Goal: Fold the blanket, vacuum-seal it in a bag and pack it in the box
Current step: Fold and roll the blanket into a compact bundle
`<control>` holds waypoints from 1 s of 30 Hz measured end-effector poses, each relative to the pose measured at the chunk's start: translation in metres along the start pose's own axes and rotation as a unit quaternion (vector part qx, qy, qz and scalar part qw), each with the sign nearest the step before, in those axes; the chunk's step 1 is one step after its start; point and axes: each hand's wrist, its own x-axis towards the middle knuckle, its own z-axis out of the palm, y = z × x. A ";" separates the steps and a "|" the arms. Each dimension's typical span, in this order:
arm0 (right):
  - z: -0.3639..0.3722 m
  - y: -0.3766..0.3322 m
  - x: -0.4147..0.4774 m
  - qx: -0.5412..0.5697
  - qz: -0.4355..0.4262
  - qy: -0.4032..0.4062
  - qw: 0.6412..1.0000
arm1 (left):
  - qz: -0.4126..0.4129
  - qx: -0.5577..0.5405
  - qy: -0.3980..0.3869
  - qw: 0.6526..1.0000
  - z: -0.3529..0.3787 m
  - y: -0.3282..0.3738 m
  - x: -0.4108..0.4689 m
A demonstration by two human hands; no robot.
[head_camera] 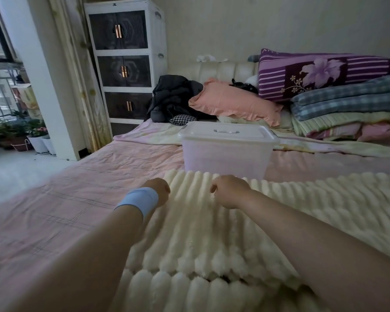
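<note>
The blanket [212, 233], cream and ribbed, lies spread on the bed [77, 188] from the near edge to just short of the box [225, 154], and runs off to the right; at the near end one layer seems to lie over another. I have both hands at its far edge; the left hand [160, 190] sits at the far left corner and the right hand [229, 190] a little to the right; each grip is curled down onto the edge and seems to pinch the pile, though the fingertips are hidden. I judge this to be the folding step, early in the task. The next move calls for lifting that far edge evenly and keeping the corners level as the layers meet. I see no vacuum bag; the box stands just beyond the hands with its white lid [227, 131] on; through the cloudy wall it looks empty, but I cannot be sure.
</note>
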 end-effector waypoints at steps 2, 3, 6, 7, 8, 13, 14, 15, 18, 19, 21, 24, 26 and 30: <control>0.008 0.009 0.023 -0.044 0.002 0.024 0.999 | -0.028 -0.020 0.005 0.999 0.007 -0.002 0.027; 0.011 0.013 0.035 -0.062 -0.001 0.038 0.997 | -0.044 -0.033 -0.009 0.998 0.010 -0.004 0.040; 0.032 0.027 0.073 -0.069 0.006 0.047 0.996 | -0.087 -0.095 -0.069 0.989 0.022 -0.008 0.075; 0.042 0.032 0.084 -0.051 0.015 0.031 0.998 | -0.097 -0.139 -0.074 0.983 0.025 -0.007 0.083; 0.053 0.037 0.096 -0.037 0.022 -0.003 0.999 | -0.099 -0.183 -0.074 0.975 0.031 -0.008 0.090; 0.095 0.049 0.116 -0.045 -0.028 -0.022 0.998 | 0.040 -0.139 -0.041 0.989 0.037 -0.011 0.094; 0.093 0.047 0.117 -0.035 -0.038 0.040 0.998 | 0.081 -0.108 0.015 0.991 0.030 -0.012 0.099; 0.087 0.040 0.117 -0.015 -0.042 0.114 0.993 | 0.117 -0.083 0.085 0.986 0.019 -0.014 0.106; 0.064 0.014 0.125 0.089 -0.065 0.290 0.950 | 0.114 -0.073 0.246 0.960 -0.020 -0.029 0.134; 0.056 0.006 0.128 0.109 -0.075 0.264 0.955 | 0.091 -0.065 0.258 0.960 -0.026 -0.037 0.144; 0.052 -0.008 0.131 0.091 -0.071 0.084 0.990 | 0.010 -0.003 0.161 0.987 -0.019 -0.051 0.152; 0.065 -0.015 0.118 0.048 -0.061 -0.085 0.993 | -0.084 0.146 -0.039 0.985 0.018 -0.057 0.130; 0.073 -0.016 0.095 -0.009 -0.082 -0.102 0.991 | -0.042 0.161 0.005 0.986 0.036 -0.052 0.107; 0.071 -0.021 0.038 -0.050 -0.034 -0.030 0.998 | 0.141 0.066 0.129 0.979 0.045 -0.027 0.057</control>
